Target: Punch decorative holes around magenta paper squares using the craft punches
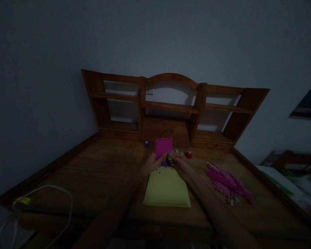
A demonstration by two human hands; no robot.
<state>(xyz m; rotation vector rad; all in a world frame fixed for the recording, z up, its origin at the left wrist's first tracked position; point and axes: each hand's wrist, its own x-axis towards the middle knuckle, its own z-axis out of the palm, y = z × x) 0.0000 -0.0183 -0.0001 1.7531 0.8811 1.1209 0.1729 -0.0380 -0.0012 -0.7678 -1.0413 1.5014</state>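
My left hand (152,162) holds a pink square of paper (163,146) upright by its lower edge; small holes run along its border. My right hand (179,160) grips a small green punch (169,157) at the paper's bottom edge. Both hands hover over the far end of a yellow sheet (167,188) lying flat on the wooden desk (98,173). Tiny pink dots lie scattered on the yellow sheet near my hands.
Several small coloured punches stand behind my hands, among them a red one (188,154) and a purple one (146,143). A heap of pink paper scraps (226,183) lies at the right. A wooden shelf unit (171,107) backs the desk. A white cable (54,207) loops at the front left.
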